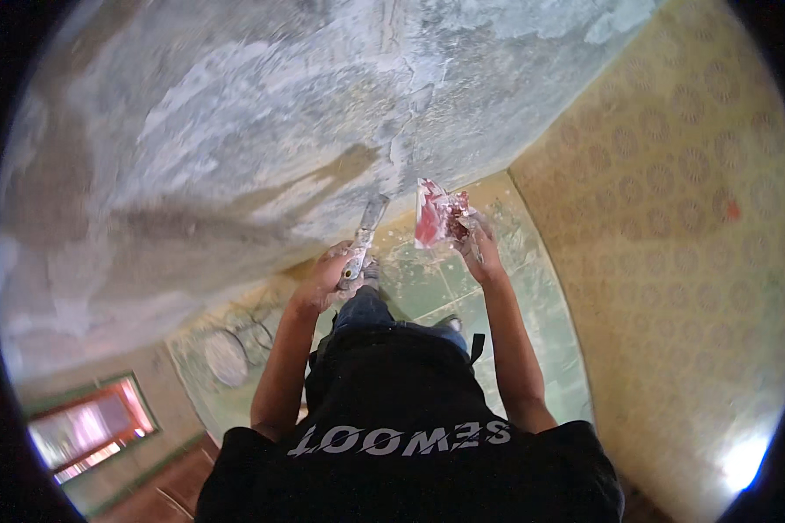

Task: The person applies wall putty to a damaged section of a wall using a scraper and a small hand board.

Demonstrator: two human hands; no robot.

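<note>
My left hand (330, 277) is closed on the handle of a putty knife (372, 218), whose long, pale metal blade points up toward the patchy grey plastered wall (270, 96). To its right, my right hand (480, 246) grips a red scraper (431, 213) smeared with white paste, with darker residue near the hand. Both hands are dusted with pale material and are held apart in front of the wall, below a cracked vertical strip of plaster. A shadow falls on the wall just left of the tools.
A yellowish patterned wall (654, 218) meets the plastered one at the right. Below are green floor tiles (519, 296) spattered white, my feet, and a round pale object (228, 357) with a dark cord. A window (83, 423) is at lower left, a bright light (743, 464) at lower right.
</note>
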